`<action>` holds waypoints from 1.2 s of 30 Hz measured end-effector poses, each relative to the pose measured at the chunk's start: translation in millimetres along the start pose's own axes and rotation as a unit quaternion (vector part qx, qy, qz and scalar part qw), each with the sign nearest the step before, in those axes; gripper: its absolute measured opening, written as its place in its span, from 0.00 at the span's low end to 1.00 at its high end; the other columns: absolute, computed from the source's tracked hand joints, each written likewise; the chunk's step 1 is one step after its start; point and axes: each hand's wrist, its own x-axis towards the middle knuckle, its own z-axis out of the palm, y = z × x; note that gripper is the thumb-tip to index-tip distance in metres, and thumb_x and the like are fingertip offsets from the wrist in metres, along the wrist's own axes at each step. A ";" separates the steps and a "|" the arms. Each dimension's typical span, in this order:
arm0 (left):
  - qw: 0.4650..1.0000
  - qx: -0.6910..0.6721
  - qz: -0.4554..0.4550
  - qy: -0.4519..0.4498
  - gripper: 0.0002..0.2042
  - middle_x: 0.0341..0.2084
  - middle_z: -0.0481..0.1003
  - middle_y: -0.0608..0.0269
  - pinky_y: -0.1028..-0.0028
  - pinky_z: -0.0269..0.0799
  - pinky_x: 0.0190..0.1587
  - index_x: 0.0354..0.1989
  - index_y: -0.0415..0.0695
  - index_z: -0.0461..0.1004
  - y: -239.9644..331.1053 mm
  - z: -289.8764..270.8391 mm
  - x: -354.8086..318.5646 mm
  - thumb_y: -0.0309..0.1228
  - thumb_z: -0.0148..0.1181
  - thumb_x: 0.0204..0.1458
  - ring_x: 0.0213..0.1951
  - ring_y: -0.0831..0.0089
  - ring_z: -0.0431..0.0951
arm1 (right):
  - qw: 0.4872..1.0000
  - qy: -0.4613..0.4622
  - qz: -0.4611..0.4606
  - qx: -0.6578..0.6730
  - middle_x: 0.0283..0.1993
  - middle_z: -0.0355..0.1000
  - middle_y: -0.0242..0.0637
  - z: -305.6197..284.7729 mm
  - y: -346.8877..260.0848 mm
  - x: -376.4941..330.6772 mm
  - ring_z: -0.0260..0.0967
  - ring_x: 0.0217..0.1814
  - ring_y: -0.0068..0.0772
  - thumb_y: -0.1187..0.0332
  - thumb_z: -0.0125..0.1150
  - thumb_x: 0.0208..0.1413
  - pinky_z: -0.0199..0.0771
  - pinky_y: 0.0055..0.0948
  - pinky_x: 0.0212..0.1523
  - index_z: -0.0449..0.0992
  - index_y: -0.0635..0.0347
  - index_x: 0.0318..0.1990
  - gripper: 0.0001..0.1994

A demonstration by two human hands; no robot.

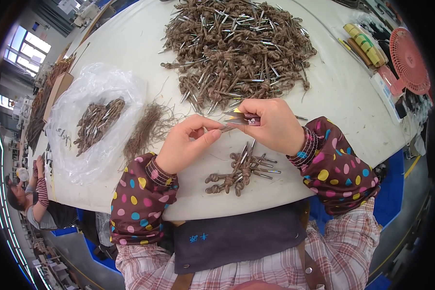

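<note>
While your left hand [188, 142] pinches a brown cord [225, 128] between thumb and forefinger, your right hand [275, 124] grips small snips [240, 119], blades pointing toward nine o'clock, near that cord. From your hands, a large knotted-cord pile [237, 58] lies at twelve, a smaller cluster [245, 169] at six, a plastic bag [125, 87] at nine.

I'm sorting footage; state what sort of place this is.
Likely a factory workshop: a heap of metal-tipped, knotted brown cords, thread snips in the right hand, and a co-worker at left.
</note>
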 end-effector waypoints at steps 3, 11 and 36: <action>0.998 -0.036 0.058 0.009 0.07 0.32 0.73 0.68 0.81 0.65 0.36 0.41 0.38 0.75 -2.1 2.1 2.0 0.26 0.56 0.55 0.31 0.82 0.69 | 1.000 -0.016 0.017 0.000 0.16 0.63 0.34 -1.5 0.0 0.3 0.55 0.17 0.22 0.64 0.66 0.49 0.58 0.24 0.20 0.71 0.64 0.25 0.12; 0.972 -0.087 0.036 0.217 0.09 0.33 0.71 0.70 0.83 0.64 0.36 0.42 0.38 0.72 2.2 -12.3 4.3 0.30 0.51 0.59 0.32 0.85 0.67 | 0.967 -0.089 0.177 0.163 0.15 0.69 0.34 -6.6 12.1 7.4 0.64 0.17 0.22 0.60 0.60 0.53 0.64 0.26 0.22 0.72 0.65 0.22 0.16; 0.979 0.109 0.152 0.083 0.09 0.33 0.77 0.59 0.75 0.71 0.38 0.37 0.42 0.79 5.1 2.2 4.4 0.26 0.64 0.46 0.34 0.70 0.75 | 0.998 0.021 -0.065 -0.004 0.25 0.71 0.37 7.1 10.1 -2.6 0.69 0.25 0.33 0.67 0.66 0.46 0.68 0.28 0.26 0.73 0.61 0.33 0.10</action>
